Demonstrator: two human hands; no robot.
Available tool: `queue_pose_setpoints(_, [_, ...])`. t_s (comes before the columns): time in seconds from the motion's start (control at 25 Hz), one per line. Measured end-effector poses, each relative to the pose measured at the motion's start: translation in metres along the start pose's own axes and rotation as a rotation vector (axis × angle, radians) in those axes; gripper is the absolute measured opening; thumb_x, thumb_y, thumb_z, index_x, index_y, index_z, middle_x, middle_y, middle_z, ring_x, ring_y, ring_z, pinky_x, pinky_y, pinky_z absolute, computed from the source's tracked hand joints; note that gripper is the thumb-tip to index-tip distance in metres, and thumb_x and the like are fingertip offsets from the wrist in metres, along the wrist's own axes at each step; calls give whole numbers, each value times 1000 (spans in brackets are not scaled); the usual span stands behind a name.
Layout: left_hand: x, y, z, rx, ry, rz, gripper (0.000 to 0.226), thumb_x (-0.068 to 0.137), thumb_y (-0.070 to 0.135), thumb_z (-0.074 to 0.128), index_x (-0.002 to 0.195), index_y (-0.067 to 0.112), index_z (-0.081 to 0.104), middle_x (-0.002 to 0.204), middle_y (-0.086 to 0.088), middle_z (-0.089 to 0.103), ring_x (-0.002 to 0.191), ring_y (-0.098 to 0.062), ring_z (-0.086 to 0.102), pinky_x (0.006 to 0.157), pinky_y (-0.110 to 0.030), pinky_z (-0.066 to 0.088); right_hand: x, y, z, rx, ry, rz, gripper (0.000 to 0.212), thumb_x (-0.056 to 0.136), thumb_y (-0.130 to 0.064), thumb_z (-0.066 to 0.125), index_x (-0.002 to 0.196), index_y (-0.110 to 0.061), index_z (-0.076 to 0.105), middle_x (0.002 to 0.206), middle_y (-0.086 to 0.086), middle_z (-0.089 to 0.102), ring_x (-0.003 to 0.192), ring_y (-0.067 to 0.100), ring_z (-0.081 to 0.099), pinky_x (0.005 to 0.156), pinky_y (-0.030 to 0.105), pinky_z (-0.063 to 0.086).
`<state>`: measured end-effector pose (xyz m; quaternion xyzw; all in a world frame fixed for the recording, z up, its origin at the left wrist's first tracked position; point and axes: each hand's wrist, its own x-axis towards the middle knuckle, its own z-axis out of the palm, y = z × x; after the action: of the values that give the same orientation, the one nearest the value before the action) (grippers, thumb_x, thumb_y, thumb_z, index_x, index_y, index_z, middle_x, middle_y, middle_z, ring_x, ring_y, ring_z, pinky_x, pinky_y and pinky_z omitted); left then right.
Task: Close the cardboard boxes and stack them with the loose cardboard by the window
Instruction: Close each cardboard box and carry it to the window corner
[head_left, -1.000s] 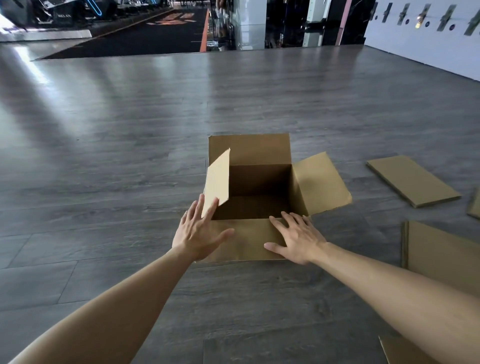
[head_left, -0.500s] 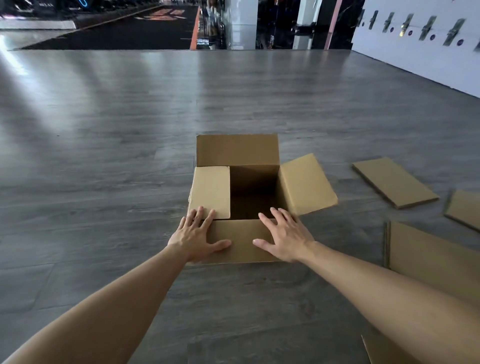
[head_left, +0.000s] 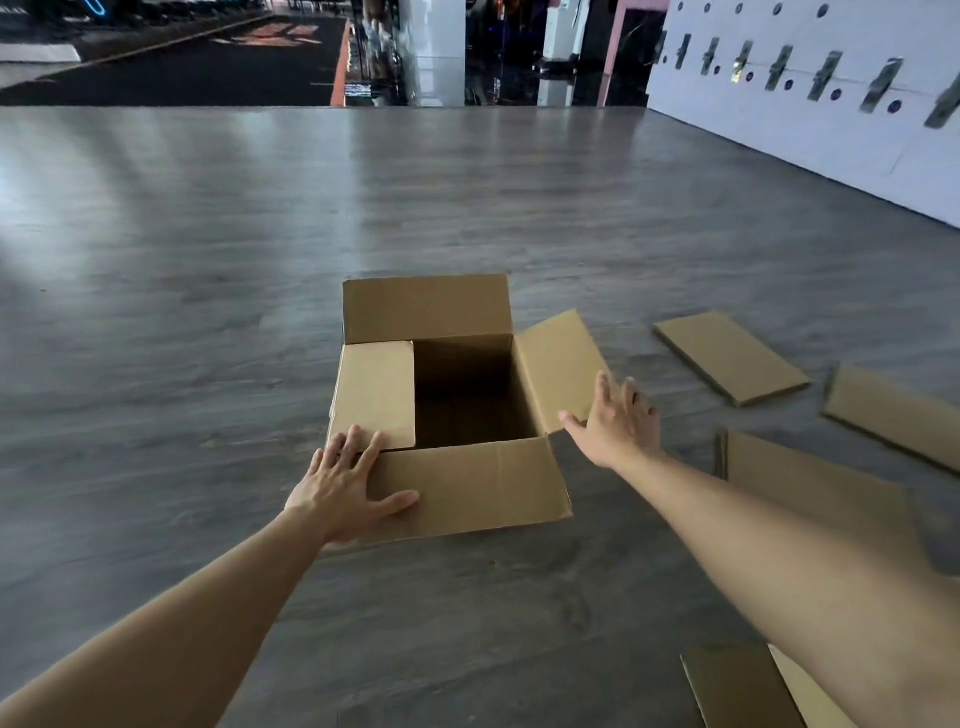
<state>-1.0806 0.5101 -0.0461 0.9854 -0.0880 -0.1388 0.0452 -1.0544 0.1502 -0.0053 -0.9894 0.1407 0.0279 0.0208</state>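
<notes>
Sitting on the grey wood-look floor (head_left: 208, 364), the cardboard box (head_left: 441, 405) has its left flap (head_left: 375, 395) folded flat over the opening, while the far, near and right flaps are open. The left hand (head_left: 347, 480) lies with fingers straight and spread across the near flap (head_left: 478, 488) and the left flap's corner. The right hand (head_left: 618, 423), fingers spread, reaches the raised right flap (head_left: 558, 364). Flattened cardboard pieces (head_left: 727, 356) lie to the right.
</notes>
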Motion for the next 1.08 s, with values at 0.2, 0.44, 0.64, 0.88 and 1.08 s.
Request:
queue_pose_setpoints(0.2, [-2, 2, -1, -2, -7, -12, 117, 66, 97, 16, 159, 32, -12, 167, -7, -16, 154, -25, -15, 126, -43, -3, 6, -4, -7, 131, 22, -2, 86, 94, -66, 40, 155, -13, 11, 154, 21, 31, 136, 40, 37, 105, 51, 38])
queue_pose_setpoints(0.44, [-3, 2, -2, -5, 2, -5, 118, 64, 99, 11, 159, 33, -10, 167, -7, -14, 154, -26, -13, 126, -44, -2, 6, -52, -35, 286, 290, -242, 74, 94, -55, 53, 146, -8, 29, 138, 19, 46, 119, 36, 53, 95, 46, 49])
queue_pose_setpoints(0.64, [-3, 2, -2, -1, 4, -11, 115, 68, 97, 15, 159, 33, -9, 167, -7, -14, 154, -26, -13, 126, -44, -2, -21, -82, -17, 150, 52, -569, 102, 85, -80, 36, 157, -23, -6, 162, 13, 19, 143, 32, 33, 113, 50, 35])
queue_pose_setpoints(0.88, [-4, 3, -2, -16, 1, -23, 110, 75, 94, 25, 160, 32, -7, 168, -8, -11, 154, -26, -11, 126, -44, -2, -43, -85, 23, -140, -382, -691, 153, 42, -103, 49, 155, -28, -22, 165, 12, -16, 152, 31, -13, 122, 54, -3])
queue_pose_setpoints(1.08, [-5, 14, -10, 13, 74, -48, 103, 76, 94, 25, 158, 31, 16, 166, -7, 12, 153, -25, 5, 124, -46, 6, -39, -87, 20, -202, -400, -707, 147, 52, -78, 73, 156, -27, -18, 166, 8, -11, 153, 29, -10, 123, 52, 1])
